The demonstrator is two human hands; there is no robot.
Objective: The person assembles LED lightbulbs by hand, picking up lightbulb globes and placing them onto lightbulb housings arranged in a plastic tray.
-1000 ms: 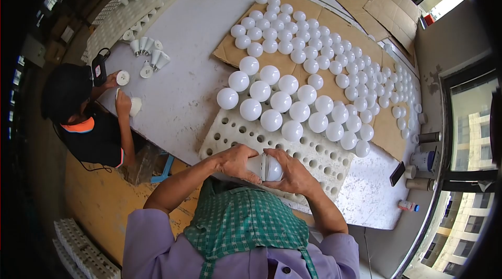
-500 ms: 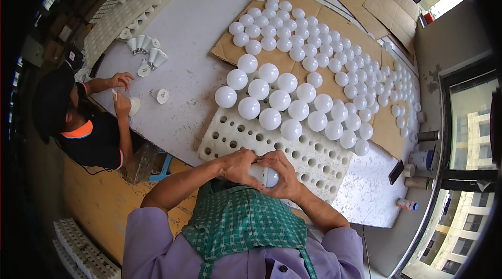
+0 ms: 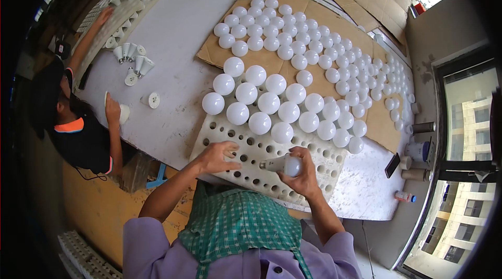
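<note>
My right hand [image 3: 304, 175] grips a light bulb [image 3: 285, 164] by its white dome. The bulb lies on its side in the air, its metal screw cap pointing left. My left hand [image 3: 218, 157] is empty with fingers apart, a short gap from the cap. Beneath both hands is a white foam tray [image 3: 269, 149] with rows of round holes. Several round white bulbs [image 3: 260, 122] stand in the tray's far rows.
Beyond the tray, many white domes [image 3: 285, 38] rest on cardboard [image 3: 208, 51]. A co-worker [image 3: 78, 127] sits at left, one arm stretched to a rack of bulb bases [image 3: 112, 4]. Loose bases [image 3: 140, 64] lie nearby. A phone [image 3: 392, 165] and a small bottle [image 3: 405, 196] are at right.
Both hands were together around the bulb near my chest. They have since parted, my left hand letting go and my right keeping the bulb. The co-worker's arm has reached out to the rack.
</note>
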